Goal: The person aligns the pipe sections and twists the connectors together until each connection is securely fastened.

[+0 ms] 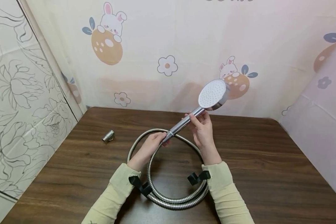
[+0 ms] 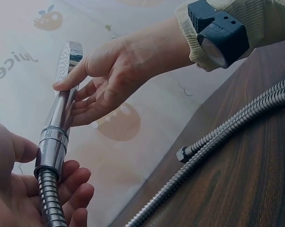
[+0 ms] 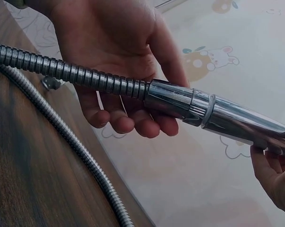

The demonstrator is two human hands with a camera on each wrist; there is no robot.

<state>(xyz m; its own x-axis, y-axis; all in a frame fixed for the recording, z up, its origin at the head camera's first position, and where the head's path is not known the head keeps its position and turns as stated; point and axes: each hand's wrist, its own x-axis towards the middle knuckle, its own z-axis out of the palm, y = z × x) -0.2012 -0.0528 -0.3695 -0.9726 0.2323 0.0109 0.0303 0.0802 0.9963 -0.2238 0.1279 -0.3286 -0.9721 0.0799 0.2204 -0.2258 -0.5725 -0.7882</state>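
Observation:
A chrome shower head (image 1: pixel 212 94) with a white spray face is held tilted above the table, its head up and to the right. My right hand (image 1: pixel 203 134) grips its handle between thumb and fingers, just below the head. At the handle's lower end, my left hand (image 1: pixel 149 145) has its thumb and curled fingers around the conical connector (image 2: pixel 51 153) of the ribbed metal shower hose (image 1: pixel 170 206). Connector and handle meet end to end, with a thin ring (image 3: pixel 209 111) at the joint. The hose loops down onto the table; its other end carries a hex nut (image 2: pixel 182 154).
A small chrome fitting (image 1: pixel 109 136) lies on the dark wooden table (image 1: pixel 268 161), left of the hose loops. Behind the table hangs a printed curtain (image 1: pixel 168 34), and a flower-patterned panel (image 1: pixel 22 102) stands along the left. Black cameras (image 1: pixel 141 186) are strapped to both wrists.

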